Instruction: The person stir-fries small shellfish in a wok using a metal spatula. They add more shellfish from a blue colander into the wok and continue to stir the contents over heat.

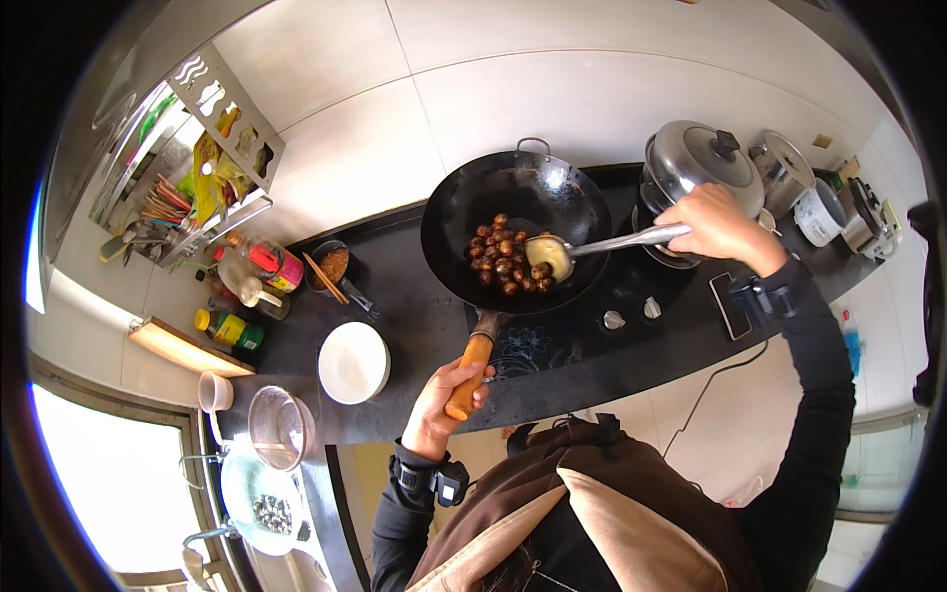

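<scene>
My left hand (444, 396) grips the wooden handle (470, 374) of a black wok (459, 200) that sits on the cooktop. In my right hand (721, 226) is the metal handle of a wok ladle (629, 240). The ladle's bowl (549, 255) is down inside the wok, at the right side of a heap of glossy brown round food pieces (496, 255). One or two pieces lie at the ladle's lip. To the left of the wok's handle stands a white bowl (354, 362).
Right of the wok is a lidded metal pot (695, 166), then a phone (730, 307) near the counter edge. At left are a small pan (331, 266) with chopsticks across it, several condiment bottles (229, 330), a glass bowl (280, 425) and a sink basin (240, 481).
</scene>
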The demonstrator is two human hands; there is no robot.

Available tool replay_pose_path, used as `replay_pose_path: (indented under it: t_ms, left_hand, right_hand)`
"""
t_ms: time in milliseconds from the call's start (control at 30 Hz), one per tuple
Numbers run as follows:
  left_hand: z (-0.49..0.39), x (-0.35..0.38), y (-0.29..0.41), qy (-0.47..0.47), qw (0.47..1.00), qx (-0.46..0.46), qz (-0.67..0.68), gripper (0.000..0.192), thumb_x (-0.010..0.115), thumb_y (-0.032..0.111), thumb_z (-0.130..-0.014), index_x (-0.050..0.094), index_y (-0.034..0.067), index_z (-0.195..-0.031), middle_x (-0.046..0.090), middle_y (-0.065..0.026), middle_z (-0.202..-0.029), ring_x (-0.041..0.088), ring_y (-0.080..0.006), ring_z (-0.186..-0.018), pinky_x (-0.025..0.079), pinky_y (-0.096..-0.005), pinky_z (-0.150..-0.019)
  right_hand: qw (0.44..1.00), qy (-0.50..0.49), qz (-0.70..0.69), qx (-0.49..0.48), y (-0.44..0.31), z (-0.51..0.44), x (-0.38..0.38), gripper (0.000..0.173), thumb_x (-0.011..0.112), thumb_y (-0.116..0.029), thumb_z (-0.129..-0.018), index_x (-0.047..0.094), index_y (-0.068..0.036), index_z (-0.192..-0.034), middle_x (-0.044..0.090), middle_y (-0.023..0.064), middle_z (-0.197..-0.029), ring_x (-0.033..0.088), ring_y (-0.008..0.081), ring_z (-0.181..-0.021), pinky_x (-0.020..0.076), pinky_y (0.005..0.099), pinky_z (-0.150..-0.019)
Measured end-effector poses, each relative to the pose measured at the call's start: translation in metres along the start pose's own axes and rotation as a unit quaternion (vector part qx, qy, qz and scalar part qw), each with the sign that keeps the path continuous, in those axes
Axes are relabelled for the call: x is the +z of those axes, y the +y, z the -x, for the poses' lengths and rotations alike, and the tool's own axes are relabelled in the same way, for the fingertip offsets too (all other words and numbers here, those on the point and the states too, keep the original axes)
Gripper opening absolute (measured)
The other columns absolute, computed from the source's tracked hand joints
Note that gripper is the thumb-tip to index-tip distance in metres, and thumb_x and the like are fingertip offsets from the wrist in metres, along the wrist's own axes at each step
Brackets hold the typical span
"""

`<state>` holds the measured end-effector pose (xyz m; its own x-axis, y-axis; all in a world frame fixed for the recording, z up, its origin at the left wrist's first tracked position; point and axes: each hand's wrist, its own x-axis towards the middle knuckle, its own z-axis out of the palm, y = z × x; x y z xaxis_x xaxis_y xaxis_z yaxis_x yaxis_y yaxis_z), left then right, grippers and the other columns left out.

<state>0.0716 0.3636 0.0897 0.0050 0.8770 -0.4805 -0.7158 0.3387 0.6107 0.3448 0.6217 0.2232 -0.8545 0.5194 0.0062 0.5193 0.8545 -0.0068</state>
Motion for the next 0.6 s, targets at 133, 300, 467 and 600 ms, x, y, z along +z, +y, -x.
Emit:
replay_pose_path:
  t_ms: [133,300,467,600]
  left_hand:
    - [0.003,0.005,0.001,0.019,0.999,0.018,-0.034,0.027,0.053,0.015,-0.086,0.049,-0.003,-0.105,0.056,-0.0071,-0.088,0.046,-0.0093,-0.061,0.036,-0.0178,-0.052]
    - [0.001,0.001,0.001,0.015,0.999,0.01,-0.041,0.027,0.054,0.016,-0.085,0.049,-0.003,-0.104,0.057,-0.0057,-0.087,0.046,-0.008,-0.061,0.035,-0.0173,-0.051]
    - [-0.005,-0.01,0.001,-0.011,0.999,-0.015,0.026,0.036,0.056,0.012,-0.085,0.04,-0.003,-0.113,0.056,-0.0104,-0.089,0.052,-0.0124,-0.056,0.047,-0.0215,-0.05]
    - [-0.006,-0.011,0.001,-0.01,1.0,-0.016,0.021,0.036,0.057,0.012,-0.084,0.041,-0.003,-0.113,0.055,-0.0103,-0.089,0.051,-0.012,-0.057,0.046,-0.0209,-0.05]
  right_hand:
    - [0.954,-0.188,-0.146,0.183,0.016,-0.005,-0.034,0.018,0.068,-0.011,-0.067,0.067,0.001,-0.081,0.057,0.0098,-0.052,0.051,0.0144,-0.042,0.0397,0.0288,-0.042]
    - [0.905,-0.341,-0.182,0.177,0.041,-0.043,-0.016,0.019,0.063,-0.018,-0.074,0.065,0.0,-0.069,0.05,0.0008,-0.045,0.038,0.008,-0.033,0.0283,0.024,-0.034]
    - [0.886,-0.207,-0.356,0.215,0.024,-0.052,0.081,0.019,0.066,-0.02,-0.073,0.067,-0.001,-0.073,0.052,0.0006,-0.048,0.041,0.0075,-0.035,0.0303,0.0241,-0.035]
    - [0.962,0.043,-0.212,0.168,-0.019,-0.045,0.145,0.019,0.068,-0.023,-0.069,0.066,-0.005,-0.074,0.061,0.0142,-0.064,0.06,0.0299,-0.061,0.0461,0.0395,-0.057]
